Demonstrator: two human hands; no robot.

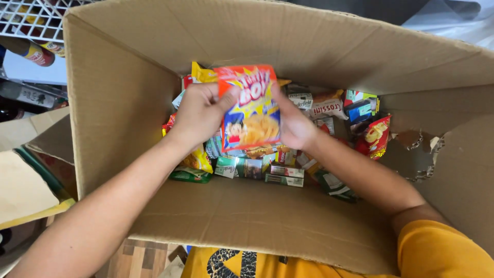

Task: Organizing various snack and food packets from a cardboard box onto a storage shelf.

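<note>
Snack packet (251, 110) pinched upright between my left hand (200, 114) and right hand (294, 123), lifted above the jumbled packets (288, 170) in the cardboard box (267, 226), face readable.

Single head-worn view, aimed steeply downward from above the wearer's chest into an open cardboard box (288, 41). Close range: forearms enter from the lower corners, hands (198, 116) meeting near frame centre over the box interior. Box walls fill most of the frame. Wire rack (31, 18) at upper left, wood floor (136, 257) along the lower edge. No second view for overlap.
</note>
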